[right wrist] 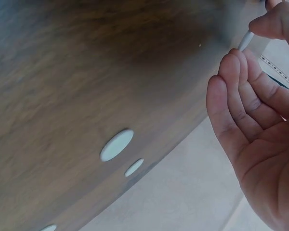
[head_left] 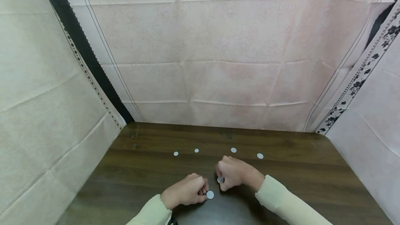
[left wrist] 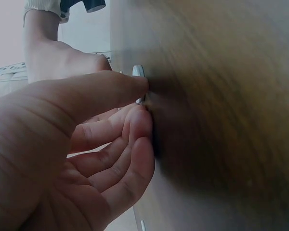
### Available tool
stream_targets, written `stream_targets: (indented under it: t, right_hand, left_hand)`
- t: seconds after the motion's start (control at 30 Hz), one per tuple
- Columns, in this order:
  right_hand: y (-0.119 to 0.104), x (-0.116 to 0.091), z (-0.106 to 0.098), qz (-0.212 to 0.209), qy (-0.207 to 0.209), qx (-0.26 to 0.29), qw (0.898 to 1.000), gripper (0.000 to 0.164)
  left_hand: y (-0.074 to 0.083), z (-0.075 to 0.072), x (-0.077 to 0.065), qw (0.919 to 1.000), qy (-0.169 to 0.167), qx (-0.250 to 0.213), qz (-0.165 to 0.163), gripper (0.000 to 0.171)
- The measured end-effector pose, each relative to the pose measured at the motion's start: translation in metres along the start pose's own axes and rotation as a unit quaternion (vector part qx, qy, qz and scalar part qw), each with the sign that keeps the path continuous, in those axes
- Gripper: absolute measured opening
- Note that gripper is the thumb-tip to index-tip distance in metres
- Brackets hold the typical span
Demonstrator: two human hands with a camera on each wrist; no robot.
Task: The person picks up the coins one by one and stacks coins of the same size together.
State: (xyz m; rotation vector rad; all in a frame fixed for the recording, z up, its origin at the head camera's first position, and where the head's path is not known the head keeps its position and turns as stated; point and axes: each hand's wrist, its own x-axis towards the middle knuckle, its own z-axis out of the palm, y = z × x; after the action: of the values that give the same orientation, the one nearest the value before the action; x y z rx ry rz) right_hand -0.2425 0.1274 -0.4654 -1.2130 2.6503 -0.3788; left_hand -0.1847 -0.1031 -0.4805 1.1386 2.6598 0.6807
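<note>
At the near middle of the wooden table [head_left: 140,183], my left hand [head_left: 185,191] pinches the edge of a small round white disc [head_left: 210,194] between thumb and fingertips. The left wrist view shows that disc [left wrist: 138,70] at the thumb tip, close to the wood and partly covered by the thumb. A little farther up and to the right, my right hand [head_left: 234,173] pinches another white disc [head_left: 220,180]. Seen from the right wrist, this disc [right wrist: 245,40] stands edge-on between the thumb and the fingertips, with the other fingers bent beside it.
Several more white discs lie in a loose row beyond the hands: two at left, a left disc [head_left: 176,153] and its neighbour [head_left: 196,150], and two at right, a disc [head_left: 233,150] and an outer one [head_left: 260,156]. Pale cloth [head_left: 206,61] hangs behind the table and along both sides.
</note>
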Motion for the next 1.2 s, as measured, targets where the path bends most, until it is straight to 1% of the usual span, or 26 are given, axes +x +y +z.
stream_targets:
  t: [0.2, 0.43, 0.57, 0.8, 1.03, 1.2]
  right_hand:
    - [-0.006, 0.008, 0.001, -0.004, -0.004, 0.004, 1.0, 0.015]
    - [-0.013, 0.017, 0.002, -0.015, -0.001, -0.007, 1.0, 0.017]
    - [-0.014, 0.021, 0.003, -0.015, -0.006, -0.006, 1.0, 0.017]
    - [-0.016, 0.025, 0.005, -0.023, -0.004, -0.011, 1.0, 0.017]
    - [-0.017, 0.028, 0.005, -0.015, -0.01, -0.011, 1.0, 0.017]
    - [-0.019, 0.029, 0.007, -0.01, -0.015, -0.008, 1.0, 0.019]
  left_hand:
    - [-0.001, 0.0, 0.0, 1.0, 0.001, -0.001, 0.002, 0.011]
    - [-0.001, 0.0, 0.0, 0.9999, -0.004, -0.015, 0.0, 0.012]
    - [0.001, -0.001, -0.001, 0.9999, -0.005, -0.013, 0.0, 0.011]
    - [0.0, 0.0, -0.001, 1.0, 0.002, -0.001, 0.002, 0.01]
    - [0.0, 0.0, -0.001, 1.0, 0.003, 0.005, 0.002, 0.01]
    - [0.0, -0.001, -0.002, 1.0, -0.003, -0.006, -0.002, 0.01]
